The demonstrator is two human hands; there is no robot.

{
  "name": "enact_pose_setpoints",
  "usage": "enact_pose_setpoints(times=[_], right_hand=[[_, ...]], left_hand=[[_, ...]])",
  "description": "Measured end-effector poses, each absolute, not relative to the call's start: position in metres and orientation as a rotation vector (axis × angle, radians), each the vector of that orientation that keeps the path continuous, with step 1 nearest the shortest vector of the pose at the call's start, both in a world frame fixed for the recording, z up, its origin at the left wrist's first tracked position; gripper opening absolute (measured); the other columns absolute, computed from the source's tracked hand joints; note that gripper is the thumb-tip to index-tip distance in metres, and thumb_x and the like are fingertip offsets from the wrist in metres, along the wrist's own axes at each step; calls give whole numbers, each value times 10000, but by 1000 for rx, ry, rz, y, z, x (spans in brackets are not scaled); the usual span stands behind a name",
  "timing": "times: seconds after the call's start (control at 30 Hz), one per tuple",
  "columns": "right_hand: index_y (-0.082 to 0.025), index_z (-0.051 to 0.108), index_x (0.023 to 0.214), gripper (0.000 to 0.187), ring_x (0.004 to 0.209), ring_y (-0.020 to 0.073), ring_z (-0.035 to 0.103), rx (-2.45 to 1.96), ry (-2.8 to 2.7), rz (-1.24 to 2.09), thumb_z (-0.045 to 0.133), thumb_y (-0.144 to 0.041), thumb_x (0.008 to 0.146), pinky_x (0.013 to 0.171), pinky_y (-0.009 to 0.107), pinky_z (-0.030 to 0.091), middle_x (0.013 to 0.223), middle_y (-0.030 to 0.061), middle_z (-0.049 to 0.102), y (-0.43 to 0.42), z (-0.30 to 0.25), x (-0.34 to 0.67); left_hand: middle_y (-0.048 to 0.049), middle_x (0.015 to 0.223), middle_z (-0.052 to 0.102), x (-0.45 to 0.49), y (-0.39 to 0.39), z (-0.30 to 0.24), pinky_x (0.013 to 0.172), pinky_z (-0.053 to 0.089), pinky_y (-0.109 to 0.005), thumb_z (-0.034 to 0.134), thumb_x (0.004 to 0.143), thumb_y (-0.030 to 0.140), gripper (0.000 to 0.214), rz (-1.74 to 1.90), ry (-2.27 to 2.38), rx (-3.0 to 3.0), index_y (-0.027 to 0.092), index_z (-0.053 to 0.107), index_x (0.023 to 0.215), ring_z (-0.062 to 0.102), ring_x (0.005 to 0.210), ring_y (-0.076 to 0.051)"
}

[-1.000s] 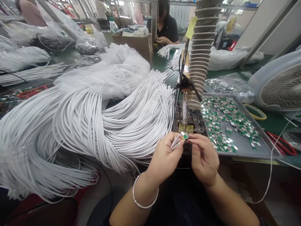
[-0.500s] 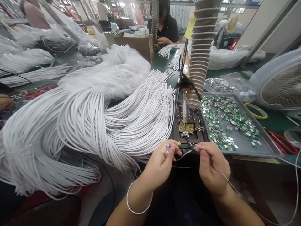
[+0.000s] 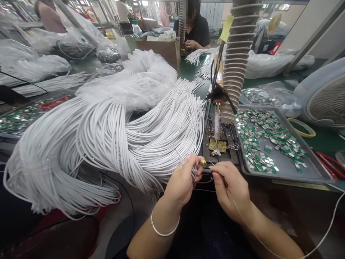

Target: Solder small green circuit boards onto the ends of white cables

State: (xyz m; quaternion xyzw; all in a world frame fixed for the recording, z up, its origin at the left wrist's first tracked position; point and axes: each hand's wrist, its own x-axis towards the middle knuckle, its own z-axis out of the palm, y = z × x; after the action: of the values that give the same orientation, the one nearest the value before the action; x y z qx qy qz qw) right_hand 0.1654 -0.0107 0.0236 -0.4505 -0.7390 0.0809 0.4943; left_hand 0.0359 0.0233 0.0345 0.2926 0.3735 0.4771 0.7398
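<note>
My left hand (image 3: 183, 180) is closed around a thin white cable (image 3: 179, 155), whose end sticks out above the thumb. A yellow cover (image 3: 203, 163) sits on one of its fingertips. Close beside it, my right hand (image 3: 233, 187) pinches a thin solder wire (image 3: 258, 235) that trails down under the wrist and off to the right. Just beyond both hands, a soldering iron (image 3: 217, 124) points downward over a yellow sponge (image 3: 219, 145), with a silvery lump at its tip. What lies between the left fingers is partly hidden.
A large bundle of white cables (image 3: 107, 144) covers the left, partly under clear plastic (image 3: 129, 84). A grey tray (image 3: 314, 172) of small green boards stands right, beside a fan (image 3: 323, 93). A ribbed hose (image 3: 239, 54) hangs behind the iron. Across the bench sits a person (image 3: 192, 34).
My right hand has moved left, nearer my left hand. The cable end in my left hand now points up and left. The whole view has shifted slightly rightward in the picture.
</note>
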Motion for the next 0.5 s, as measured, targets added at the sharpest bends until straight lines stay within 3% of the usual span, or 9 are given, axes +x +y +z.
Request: enact_pose_setpoints(times=[0.1, 0.27, 0.5], right_hand=[[-179, 554, 974, 161, 772, 149, 578, -1105, -1853, 282, 481, -95, 858, 691, 292, 530, 836, 62, 606, -8, 23, 158], [-167, 560, 891, 119, 769, 155, 562, -1096, -1902, 311, 483, -86, 852, 705, 305, 525, 808, 68, 607, -7, 20, 150], [-160, 559, 839, 146, 687, 113, 536, -1038, -1766, 331, 498, -30, 810, 622, 231, 488, 733, 31, 572, -15, 30, 155]], left_hand=[[10, 732, 505, 39, 20, 30, 514, 331, -194, 519, 841, 379, 301, 1066, 863, 663, 158, 474, 641, 419, 593, -73], [5, 758, 519, 39, 15, 23, 773, 406, -239, 424, 908, 403, 294, 1088, 918, 885, 174, 553, 775, 494, 770, -116], [-5, 755, 530, 28, 9, 31, 726, 415, -264, 328, 951, 311, 253, 1055, 1049, 1475, 187, 538, 887, 512, 729, -130]])
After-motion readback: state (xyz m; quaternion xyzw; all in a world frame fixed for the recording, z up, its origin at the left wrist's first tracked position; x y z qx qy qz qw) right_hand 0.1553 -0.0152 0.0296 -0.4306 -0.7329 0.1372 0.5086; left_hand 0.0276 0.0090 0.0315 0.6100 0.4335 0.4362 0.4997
